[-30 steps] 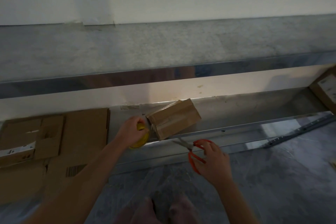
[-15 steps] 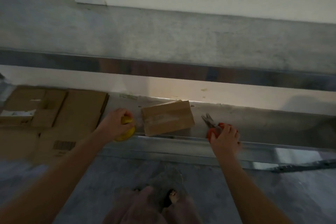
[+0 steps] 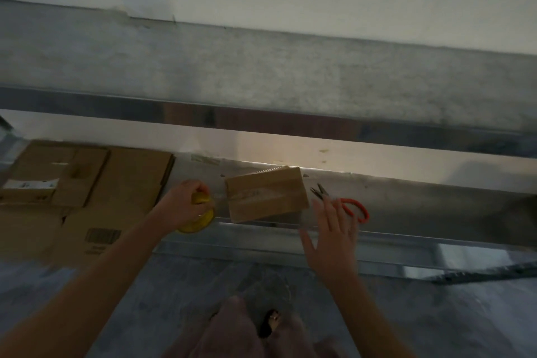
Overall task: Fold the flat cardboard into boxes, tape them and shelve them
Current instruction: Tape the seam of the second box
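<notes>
At the left of the frame, the flat cardboard lies in overlapping sheets, one with a printed barcode, none of them folded, so most of the work looks to be ahead. Whether all of it rests on the lower shelf or partly on the floor is hard to tell in the dim light.

Just right of the sheets, the left hand curls over a yellow tape roll and grips it at the shelf's front edge.

At centre, one small box sits on the lower shelf, turned slightly askew, with a strip of tape visible across its top. It appears folded, taped and already shelved: one box done.

Right of the box, the right hand is released, fingers spread and holding nothing. It hovers just in front of orange-handled scissors, which lie on the shelf.

The upper shelf runs across the frame above. Roll and scissors flank the box closely and would likely crowd any further boxes set there. The person's legs show at the bottom centre.
</notes>
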